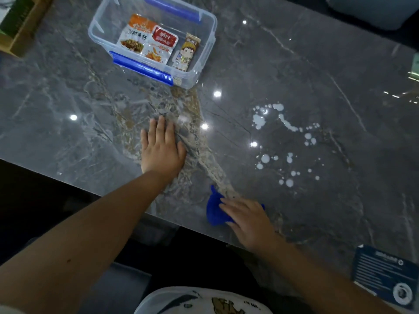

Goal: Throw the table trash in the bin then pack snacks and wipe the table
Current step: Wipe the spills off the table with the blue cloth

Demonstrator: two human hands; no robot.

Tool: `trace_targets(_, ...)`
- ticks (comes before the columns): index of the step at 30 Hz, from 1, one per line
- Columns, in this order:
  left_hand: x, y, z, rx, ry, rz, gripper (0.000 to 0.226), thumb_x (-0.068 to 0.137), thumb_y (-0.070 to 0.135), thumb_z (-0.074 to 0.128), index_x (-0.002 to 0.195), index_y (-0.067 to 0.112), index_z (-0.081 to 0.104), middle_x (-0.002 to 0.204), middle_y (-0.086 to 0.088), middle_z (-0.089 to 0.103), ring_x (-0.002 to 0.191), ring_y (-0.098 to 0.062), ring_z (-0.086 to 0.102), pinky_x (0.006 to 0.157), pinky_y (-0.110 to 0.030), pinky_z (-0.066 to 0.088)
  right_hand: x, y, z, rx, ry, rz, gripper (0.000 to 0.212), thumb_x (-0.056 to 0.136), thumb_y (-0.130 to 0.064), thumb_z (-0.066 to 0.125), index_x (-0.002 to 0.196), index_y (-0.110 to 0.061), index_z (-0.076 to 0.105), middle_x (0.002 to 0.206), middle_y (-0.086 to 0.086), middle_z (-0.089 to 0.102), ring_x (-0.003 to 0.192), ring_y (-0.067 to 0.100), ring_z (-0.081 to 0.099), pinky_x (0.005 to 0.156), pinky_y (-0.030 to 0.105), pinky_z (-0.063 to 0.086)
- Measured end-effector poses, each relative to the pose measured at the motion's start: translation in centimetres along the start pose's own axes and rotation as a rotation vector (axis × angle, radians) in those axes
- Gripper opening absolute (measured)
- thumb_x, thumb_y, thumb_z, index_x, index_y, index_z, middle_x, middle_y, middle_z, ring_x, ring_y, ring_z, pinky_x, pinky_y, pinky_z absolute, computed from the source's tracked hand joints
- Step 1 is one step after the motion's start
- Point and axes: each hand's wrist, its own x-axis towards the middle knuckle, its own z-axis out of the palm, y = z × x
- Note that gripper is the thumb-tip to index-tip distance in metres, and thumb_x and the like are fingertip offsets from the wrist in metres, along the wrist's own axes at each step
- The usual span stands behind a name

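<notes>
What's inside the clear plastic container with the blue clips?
Three snack packets lie in the clear plastic container: an orange and white packet, a red-labelled packet and a brown cartoon-figure stick packet. Anything beneath them is hidden.

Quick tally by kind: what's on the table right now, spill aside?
Clear plastic container with blue clips: 1
Snack packets inside it: 3, orange-and-white, red-and-white, slim brown cartoon stick
Blue cleaning cloth, under the right hand: 1
Dark blue printed card: 1
Total: 6
</notes>
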Motion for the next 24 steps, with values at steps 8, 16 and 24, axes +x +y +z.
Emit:
trace_targets(8, 0.9, 2.9, 0.0, -0.063, -0.001, 0.099, 0.062, 0.091, 0.035, 0.039, 0.145, 0.006, 0.03, 0.157, -0.016, 0.021, 0.146, -0.032, 0.009, 0.117, -0.054, 0.004, 3.3, 4.6, -10.0, 1.52, 0.453, 1.038, 0.024, 0.096, -0.029, 0.049, 0.106, -0.011, 0.062, 0.077, 0.003, 0.071, 0.066, 0.015, 0.064, 0.061, 0.028, 0.052)
trace_targets(16, 1.5, 6.1, 1.1, 0.029, -0.024, 0.095, 0.064, 0.092, 0.038, 0.036, 0.148, 0.01, 0.025, 0.158, -0.011, 0.018, 0.147, -0.027, 0.005, 0.118, -0.051, 0.001, 13.4, 13.1, -17.4, 0.961, 0.749, 0.815, 0.023, 0.097, -0.03, 0.048, 0.109, -0.017, 0.063, 0.09, -0.004, 0.068, 0.079, 0.009, 0.063, 0.071, 0.026, 0.051)
trace_targets(24, 1.5, 6.2, 1.1, 0.049, -0.005, 0.095, 0.065, 0.091, 0.04, 0.034, 0.148, 0.01, 0.026, 0.158, -0.011, 0.021, 0.147, -0.026, 0.008, 0.118, -0.051, 0.005, 22.8, 18.6, -16.8, -0.064, 0.469, 0.466, 0.036, 0.096, -0.023, 0.044, 0.126, -0.005, 0.055, 0.127, 0.015, 0.058, 0.116, 0.03, 0.052, 0.099, 0.033, 0.035)
